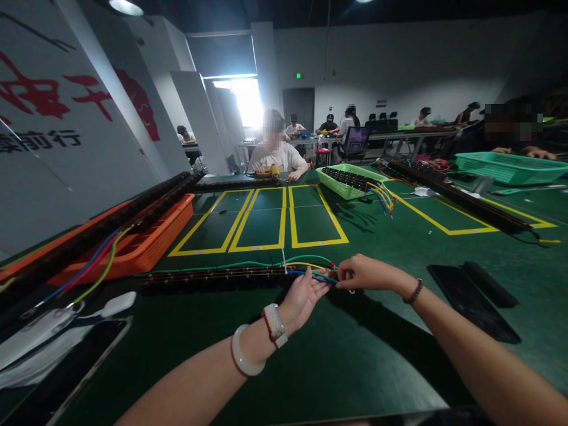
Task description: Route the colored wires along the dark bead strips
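Observation:
A long black strip (217, 278) lies across the green table, and coloured wires (306, 260) run out of its right end. Palm up, my left hand (305, 299) has its fingers under the blue and green wires, with the thumb over them. My right hand (361, 272) meets the left fingertips from the right, its fingers pinched at the wire ends. A white tie (284, 260) stands up from the strip near the left hand. One green wire extends leftward along the strip's far side.
An orange basket (171, 231) with black strips is at left, near a white device (39, 337). Beyond yellow-taped rectangles (266, 248) stands a green basket (337, 186) of wired strips. Black flat pieces (473, 302) lie at right. A person (277, 157) works across the table.

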Available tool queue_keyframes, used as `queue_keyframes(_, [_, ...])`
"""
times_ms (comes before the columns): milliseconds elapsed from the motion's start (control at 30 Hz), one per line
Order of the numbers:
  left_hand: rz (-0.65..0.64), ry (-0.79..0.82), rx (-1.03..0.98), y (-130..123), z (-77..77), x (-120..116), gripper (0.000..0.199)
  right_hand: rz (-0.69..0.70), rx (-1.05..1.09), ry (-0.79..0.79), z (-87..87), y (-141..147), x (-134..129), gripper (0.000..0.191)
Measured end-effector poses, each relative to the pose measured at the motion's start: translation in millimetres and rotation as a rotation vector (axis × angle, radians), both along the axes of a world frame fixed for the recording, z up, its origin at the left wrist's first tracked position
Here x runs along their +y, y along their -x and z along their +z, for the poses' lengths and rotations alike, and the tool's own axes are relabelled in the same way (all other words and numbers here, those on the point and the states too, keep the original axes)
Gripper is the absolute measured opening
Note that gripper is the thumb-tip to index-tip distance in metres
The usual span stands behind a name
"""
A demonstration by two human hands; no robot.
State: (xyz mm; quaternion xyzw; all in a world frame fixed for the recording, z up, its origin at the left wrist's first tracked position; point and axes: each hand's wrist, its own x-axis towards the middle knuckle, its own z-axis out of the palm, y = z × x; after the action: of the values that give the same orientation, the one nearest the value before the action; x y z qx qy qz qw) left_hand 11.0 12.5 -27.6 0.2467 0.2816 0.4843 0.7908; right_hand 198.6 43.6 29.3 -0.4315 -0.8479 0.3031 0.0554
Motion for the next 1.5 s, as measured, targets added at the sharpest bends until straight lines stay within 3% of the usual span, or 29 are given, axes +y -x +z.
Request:
queue_keyframes(167, [0.008,0.000,0.010,-1,2.0,-1,0.034,-0.060,-0.016,0.018,1.0,1,-2,0.017])
queue_keyframes(433, [0.068,-0.020,0.100,-3,8.0,-11,0.034,-0.233,-0.047,-0.305,4.8,4,2,0.017])
queue_keyframes(567, [0.113,-0.036,0.162,-5,11.9,-19,0.032,-0.279,-0.054,-0.331,-0.8,5,4,0.017])
queue_keyframes(767, [0.093,-0.043,0.151,-5,13.0,-20,0.032,-0.239,-0.058,0.001,-10.7,4,4,0.019])
queue_keyframes(967, [0.093,-0.015,0.116,-4,12.8,-18,0.033,-0.116,-0.140,-0.211,-12.7,4,6,0.018])
queue_keyframes(1133, [0.107,-0.012,0.107,-3,10.0,-18,0.032,-0.068,0.015,-0.433,1.9,7,-2,0.033])
queue_keyframes(1200, [0.115,-0.020,0.085,-3,7.6,-17,0.032,-0.003,0.061,-0.420,8.3,10,-7,0.031])
queue_keyframes(1333, [0.110,-0.037,0.067,-3,2.7,-15,0.032,0.183,0.055,-0.244,13.4,14,-16,0.033])
queue_keyframes(1500, [0.095,-0.077,0.052,-3,0.7,-13,0.035,0.230,0.097,-0.165,10.2,14,-15,0.039])
